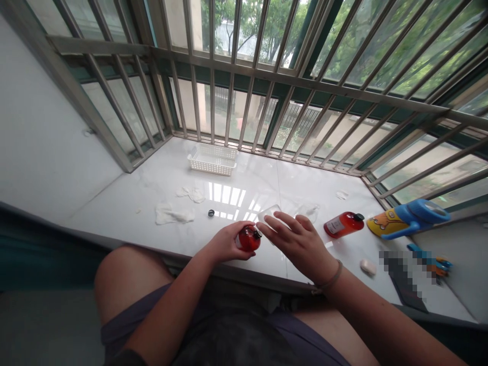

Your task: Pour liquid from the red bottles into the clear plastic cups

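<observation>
A small red bottle (249, 243) is held near the front edge of the white counter (251, 168), its dark neck turned toward the right hand (295, 236); whether its base is supported cannot be told. The left hand (224, 243) is closed around the body, fingers curled behind and over it. The right hand is held open just beside the neck, fingers loosely extended; nothing is seen gripped, though its underside is hidden and contact cannot be told.

The bottle is probably made fairly light but bottom-weighted by its liquid. Stiff walls are suggested by its clean round shape; glass or plastic cannot be told apart, so some fragility is best assumed. The smooth side may be slippery if wetted. The firmest hold is likely offered by the labelled body below the shoulder, with the narrow neck better suited to fingertips.
</observation>
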`<state>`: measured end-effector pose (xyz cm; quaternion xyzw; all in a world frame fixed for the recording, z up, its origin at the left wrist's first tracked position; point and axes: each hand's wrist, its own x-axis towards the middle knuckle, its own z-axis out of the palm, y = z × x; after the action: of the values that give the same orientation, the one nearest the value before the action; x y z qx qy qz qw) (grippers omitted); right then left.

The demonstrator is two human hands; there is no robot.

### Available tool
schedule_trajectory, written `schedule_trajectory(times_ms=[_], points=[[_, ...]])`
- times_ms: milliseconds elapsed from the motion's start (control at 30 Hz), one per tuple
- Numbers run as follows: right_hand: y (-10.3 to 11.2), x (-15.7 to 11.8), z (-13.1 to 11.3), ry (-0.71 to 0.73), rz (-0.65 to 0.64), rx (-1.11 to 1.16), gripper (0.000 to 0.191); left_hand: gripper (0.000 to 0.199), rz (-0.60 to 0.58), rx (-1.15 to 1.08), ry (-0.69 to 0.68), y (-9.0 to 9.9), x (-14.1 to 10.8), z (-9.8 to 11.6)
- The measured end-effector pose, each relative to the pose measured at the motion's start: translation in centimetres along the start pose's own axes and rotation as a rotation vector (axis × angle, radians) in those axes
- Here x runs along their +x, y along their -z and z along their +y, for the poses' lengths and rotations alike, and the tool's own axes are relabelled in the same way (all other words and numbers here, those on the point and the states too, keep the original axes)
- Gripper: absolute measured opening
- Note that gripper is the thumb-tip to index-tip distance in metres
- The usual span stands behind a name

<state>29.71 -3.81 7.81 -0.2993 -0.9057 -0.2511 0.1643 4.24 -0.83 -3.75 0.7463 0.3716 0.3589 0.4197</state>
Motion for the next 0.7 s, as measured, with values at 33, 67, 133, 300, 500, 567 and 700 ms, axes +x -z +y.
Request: schedule_trajectory(times_ms=[33, 67, 133, 300, 500, 567, 700], points=[[-0.3, -0.3, -0.1, -0.024, 0.000, 0.017, 0.051, 0.085, -0.001, 0.002, 0.001, 0.0, 0.0, 0.1], [-0.7, -0.6, -0.2, -0.054, 0.002, 0.035, 0.054, 0.085, -0.002, 0.004, 0.002, 0.0, 0.0, 0.2], [-1.4, -1.3, -0.6, -0.138, 0.007, 0.071, 0.058, 0.084, 0.000, 0.005, 0.003, 0.0, 0.0, 0.3], [-3.5, -2.6, -1.4, -0.434, 0.086, 0.226, 0.058, 0.084, 0.046, -0.037, 0.050, 0.0, 0.3, 0.1], [-7.0, -6.2, -1.5, -0.762, 0.264, 0.313, 0.067, 0.085, 0.192, -0.098, 0.134, -0.7, 2.2, -1.4], [-8.1, -8.2, -1.4, -0.879, 0.248, 0.364, 0.074, 0.085, 0.239, -0.111, 0.150, -0.8, 3.3, -1.9], [-10.0, -12.4, -1.6, -1.121, 0.182, 0.437, 0.085, 0.084, 0.302, -0.129, 0.191, -1.0, 5.8, -2.7]])
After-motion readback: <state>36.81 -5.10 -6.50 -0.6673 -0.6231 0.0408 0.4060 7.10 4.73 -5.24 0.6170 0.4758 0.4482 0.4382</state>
